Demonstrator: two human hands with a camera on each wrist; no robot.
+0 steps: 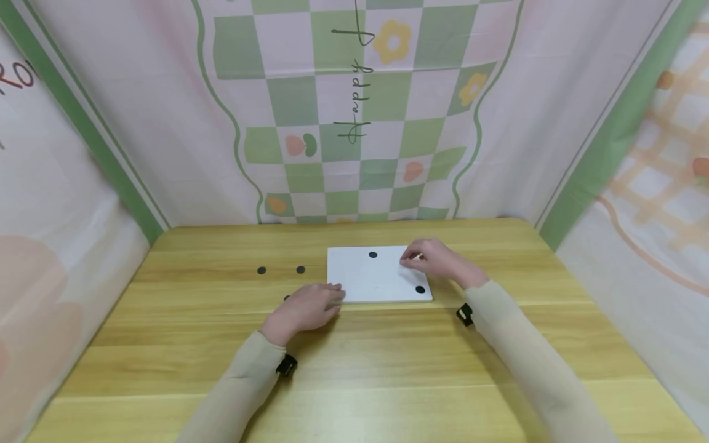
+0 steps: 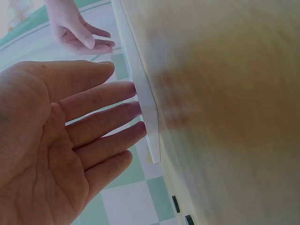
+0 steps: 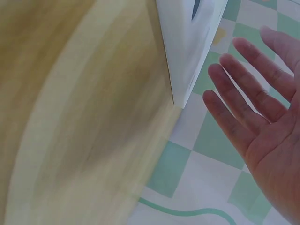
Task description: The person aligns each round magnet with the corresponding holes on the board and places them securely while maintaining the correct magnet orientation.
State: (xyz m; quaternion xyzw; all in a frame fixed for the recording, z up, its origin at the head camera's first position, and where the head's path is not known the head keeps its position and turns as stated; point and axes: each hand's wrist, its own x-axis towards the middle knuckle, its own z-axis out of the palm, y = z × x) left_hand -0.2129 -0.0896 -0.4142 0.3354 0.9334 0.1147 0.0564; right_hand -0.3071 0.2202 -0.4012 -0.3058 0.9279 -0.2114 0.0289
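Note:
A white rectangular board (image 1: 371, 277) lies flat on the wooden table. Two black discs are on it, one near the far edge (image 1: 373, 255) and one near the front right corner (image 1: 420, 290). My left hand (image 1: 310, 306) touches the board's front left corner with straight fingertips; the left wrist view shows its palm bare. Over the board's right part hovers my right hand (image 1: 434, 257), fingers loosely bent, apart from the surface. Nothing shows in its fingers (image 3: 239, 101) in the right wrist view.
Left of the board lie two black discs, a nearer one (image 1: 301, 269) and a farther one (image 1: 261, 270). Another disc (image 1: 287, 298) is partly hidden behind my left hand. A checkered curtain (image 1: 332, 141) hangs behind the table (image 1: 388, 363), with fabric at both sides.

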